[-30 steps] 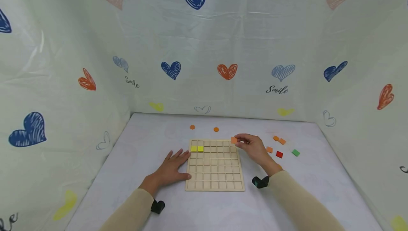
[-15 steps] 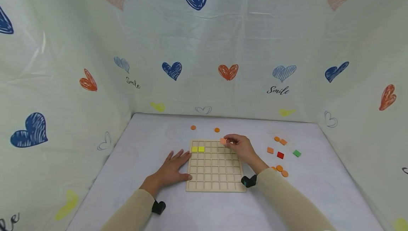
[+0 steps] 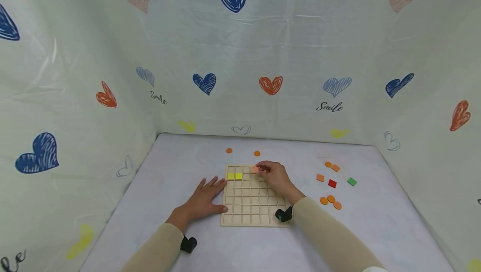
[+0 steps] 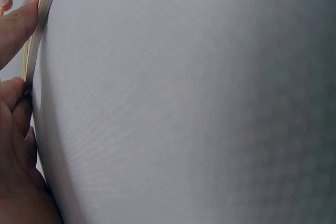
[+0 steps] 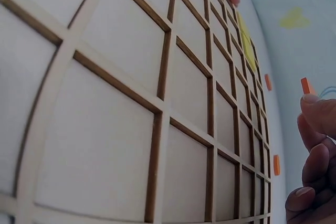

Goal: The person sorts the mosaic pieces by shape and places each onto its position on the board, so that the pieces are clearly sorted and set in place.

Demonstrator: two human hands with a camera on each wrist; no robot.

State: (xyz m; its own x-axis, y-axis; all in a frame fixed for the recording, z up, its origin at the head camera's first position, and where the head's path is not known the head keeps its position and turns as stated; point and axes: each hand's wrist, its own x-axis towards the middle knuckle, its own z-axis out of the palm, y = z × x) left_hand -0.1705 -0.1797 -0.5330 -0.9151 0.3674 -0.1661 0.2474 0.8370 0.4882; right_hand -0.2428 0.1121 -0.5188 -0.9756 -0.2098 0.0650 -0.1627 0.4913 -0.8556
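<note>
Grid board [image 3: 251, 200] = pale wood, matt & smooth, w/ darker cut edges on the ridges. Orange tile [image 3: 255, 170] I hold: smooth, matt; wood or plastic, can't tell. Yellow squares [image 3: 238, 176]: smooth, flat finish, material unclear. Backdrop [image 3: 240, 46] looks plastic, creased, semi-glossy. Counter [image 3: 188, 151]: smooth, mostly matt. My sleeves [image 3: 338, 234]: soft matt cloth. Wrist cams [image 3: 189, 245]: plastic-looking, blk.

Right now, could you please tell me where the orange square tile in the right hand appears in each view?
Head: the orange square tile is slightly right of and below centre, pinched by the right hand.
Left wrist: only an orange sliver, probably this tile, at the upper left edge.
Right wrist: the tile, toward the right edge, just above mid-height.
Shared landmark: the wooden grid board.
</note>
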